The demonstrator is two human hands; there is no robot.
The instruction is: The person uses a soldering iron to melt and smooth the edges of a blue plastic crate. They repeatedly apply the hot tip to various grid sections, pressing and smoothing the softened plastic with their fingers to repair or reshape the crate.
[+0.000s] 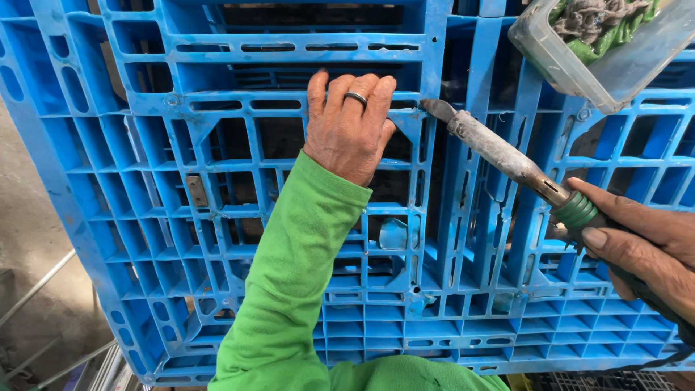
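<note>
1. Both hands are busy: my right hand (641, 242) grips the green-collared handle of a long grey, crusted metal heating iron (507, 156); my left hand (349, 127), ring on one finger, presses flat with fingers together on the blue moulded-plastic grid pallet (145, 181).
2. Iron's tip touches a pallet rib just beside my left fingertips; a slip could burn them, I judge.
3. Left arm reaches up in a green sleeve (297, 289); right wrist enters low from the right.
4. Clear plastic tub (615, 69) of rags sits top right.
</note>
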